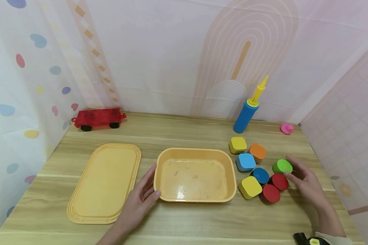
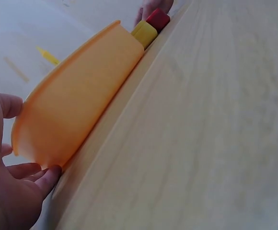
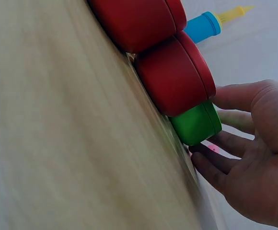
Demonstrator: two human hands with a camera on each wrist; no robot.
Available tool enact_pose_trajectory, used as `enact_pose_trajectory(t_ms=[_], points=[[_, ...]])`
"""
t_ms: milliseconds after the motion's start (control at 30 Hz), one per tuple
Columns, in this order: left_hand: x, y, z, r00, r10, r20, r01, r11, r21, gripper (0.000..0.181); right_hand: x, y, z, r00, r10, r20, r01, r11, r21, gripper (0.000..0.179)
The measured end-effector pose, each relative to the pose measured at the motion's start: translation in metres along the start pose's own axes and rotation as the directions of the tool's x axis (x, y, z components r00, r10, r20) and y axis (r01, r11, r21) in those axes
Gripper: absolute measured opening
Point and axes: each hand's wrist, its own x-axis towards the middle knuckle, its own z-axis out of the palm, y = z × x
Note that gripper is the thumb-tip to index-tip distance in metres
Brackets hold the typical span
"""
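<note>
My left hand holds the left end of a yellow-orange plastic tub, thumb at its near corner and fingers along its side wall. The tub stands upright on the table with its mouth up. To its right, my right hand grips a round green block between thumb and fingers. Two round red blocks stand beside the green one. Close by are a round dark blue block, a light blue block, an orange block and two yellow blocks.
Left of the tub lies a flat yellow lid. A red toy wagon stands at the back left. Toward the back right are a blue and yellow hand pump and a pink toy duck. Printed curtains border the wooden table.
</note>
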Motion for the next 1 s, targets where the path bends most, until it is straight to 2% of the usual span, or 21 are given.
enact_pose_trajectory(t_ms=[133,467,1000], points=[[-0.0003,-0.0024,0.0005,0.999,0.032,-0.001,-0.032,0.999,0.004,0.075,0.0003,0.0021,0.0000,1.000,0.024,0.008,-0.024,1.000,-0.020,0.063],[-0.0021,-0.0019,0.0018,0.999,0.051,-0.016,-0.051,0.998,0.021,0.077,0.0014,0.0064,-0.0013,0.997,0.069,0.034,-0.067,0.997,-0.047,0.063],[-0.0025,-0.0068,0.0000,1.000,0.001,0.000,-0.001,1.000,0.026,0.077,0.0010,0.0072,0.0017,0.996,0.085,-0.033,-0.087,0.994,-0.062,0.058]])
